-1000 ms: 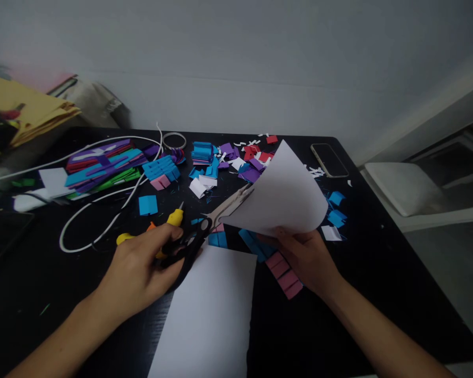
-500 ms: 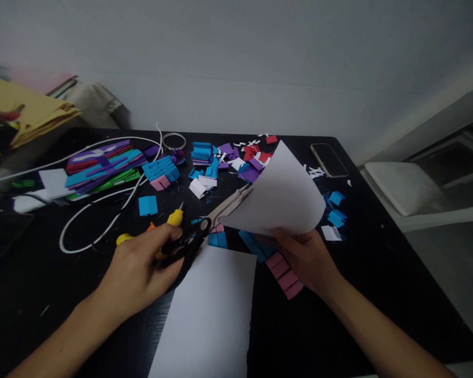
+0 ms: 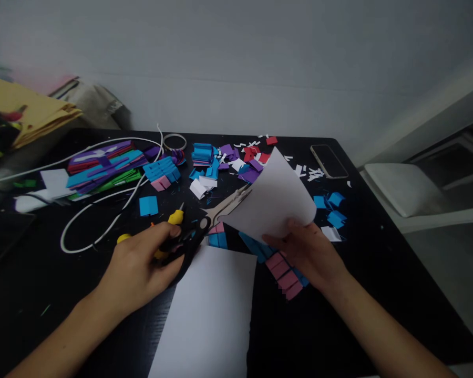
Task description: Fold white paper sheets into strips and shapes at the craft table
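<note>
My left hand (image 3: 144, 265) is closed round the black handles of a pair of scissors (image 3: 224, 206), whose blades point up and right. The blades meet the left edge of a white paper sheet (image 3: 274, 197). My right hand (image 3: 309, 252) pinches that sheet at its lower edge, above the table. Under the scissors, a larger white sheet (image 3: 211, 310) lies flat on the table. Pink folded strips (image 3: 284, 274) and blue strips (image 3: 256, 245) lie below my right hand, partly covered. A yellow-handled tool (image 3: 176, 216) lies just beyond my left hand.
Coloured paper bundles (image 3: 106, 165) and a looping white cable (image 3: 69, 226) spread over the left side of the black table (image 3: 362, 299). Blue, purple, red and white paper pieces (image 3: 252, 168) are scattered at the back. A phone (image 3: 329, 161) lies back right; a white stool (image 3: 392, 186) stands beyond.
My right hand has shifted slightly, and the held sheet has tilted and moved down and left against the scissor blades. The left hand stays nearly in place, with the blades a little more closed.
</note>
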`<state>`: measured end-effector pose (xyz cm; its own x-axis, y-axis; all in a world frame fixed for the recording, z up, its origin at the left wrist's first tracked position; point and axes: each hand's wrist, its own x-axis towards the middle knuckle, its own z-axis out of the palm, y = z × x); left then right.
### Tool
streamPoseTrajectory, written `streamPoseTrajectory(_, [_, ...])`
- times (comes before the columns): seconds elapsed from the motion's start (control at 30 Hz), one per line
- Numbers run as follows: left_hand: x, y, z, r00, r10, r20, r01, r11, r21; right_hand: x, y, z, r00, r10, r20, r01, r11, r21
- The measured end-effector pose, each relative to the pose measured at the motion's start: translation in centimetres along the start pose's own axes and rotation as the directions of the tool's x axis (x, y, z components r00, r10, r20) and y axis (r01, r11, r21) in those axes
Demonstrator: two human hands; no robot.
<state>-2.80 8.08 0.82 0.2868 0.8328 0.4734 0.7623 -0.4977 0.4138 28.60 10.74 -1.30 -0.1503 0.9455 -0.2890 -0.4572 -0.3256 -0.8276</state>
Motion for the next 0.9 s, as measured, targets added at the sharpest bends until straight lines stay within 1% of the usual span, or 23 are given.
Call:
streamPoseTrajectory(0.17, [0.28, 0.28, -0.01, 0.999, 0.014, -0.034, -0.013, 0.999, 0.030, 0.02, 0.13, 0.27, 1.000, -0.015, 0.000, 0.015, 1.000, 0.024])
streamPoseTrajectory(0.3, [0.28, 0.24, -0.13, 1.000, -0.002, -0.009, 0.002, 1.000, 0.030, 0.03, 0.13, 0.41, 1.000, -0.019, 0.000, 0.019, 0.999, 0.034])
streamPoseTrajectory(0.43, [0.06, -0.03, -0.14, 1.000, 0.014, 0.001, -0.014, 1.000, 0.024, 0.03, -0.03, 0.49, 1.000, -0.012, -0.010, 0.013, 0.999, 0.039])
streamPoseTrajectory(0.6, [-0.43, -0.42, 0.09, 1.000, -0.005, 0.018, 0.004, 1.000, 0.011, 0.08, -0.14, 0.52, 1.000, 0.012, -0.016, -0.011, 0.999, 0.044])
streamPoseTrajectory(0.77, [-0.19, -0.19, -0.12, 0.998, -0.049, 0.036, 0.050, 0.998, -0.024, 0.11, -0.08, 0.48, 1.000, 0.004, -0.028, -0.003, 0.999, 0.041])
streamPoseTrajectory(0.83, [0.03, -0.01, -0.24, 0.998, -0.044, 0.035, 0.044, 0.999, -0.023, 0.12, -0.07, 0.45, 1.000, -0.001, -0.018, 0.001, 1.000, 0.028])
streamPoseTrajectory(0.9, [0.16, 0.08, -0.28, 1.000, -0.013, 0.025, 0.013, 1.000, -0.013, 0.13, -0.04, 0.41, 1.000, -0.004, -0.014, 0.004, 1.000, 0.013])
